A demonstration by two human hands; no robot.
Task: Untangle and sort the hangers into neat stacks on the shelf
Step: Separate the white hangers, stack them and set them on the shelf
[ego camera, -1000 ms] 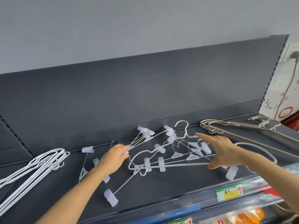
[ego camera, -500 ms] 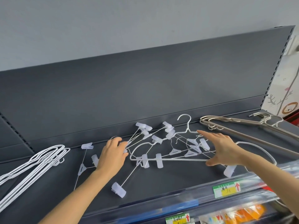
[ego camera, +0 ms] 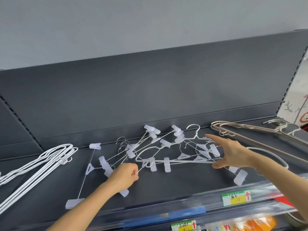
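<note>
A tangle of thin metal clip hangers (ego camera: 160, 147) with pale plastic clips lies on the middle of the dark shelf (ego camera: 191, 184), with a white wire hanger (ego camera: 173, 161) mixed in. My left hand (ego camera: 124, 176) grips a clip hanger's metal rod at the tangle's near-left side. My right hand (ego camera: 230, 151) rests with straight fingers on the tangle's right end, thumb near the white hanger's bar. One clip hanger (ego camera: 89, 169) lies apart to the left. A stack of white wire hangers (ego camera: 38, 162) lies at the far left. Beige hangers (ego camera: 246, 133) lie stacked at the right.
The shelf's dark back panel (ego camera: 150, 90) rises behind the hangers. A clear price rail with green and yellow labels (ego camera: 235, 197) runs along the front edge. Packaged goods (ego camera: 250, 224) show on the shelf below. A wall with a cartoon sticker (ego camera: 300, 114) is at the right.
My left hand has slid toward me and closed on a clip hanger's rod. The hangers have spread out leftward. My right hand stays on the tangle's right end.
</note>
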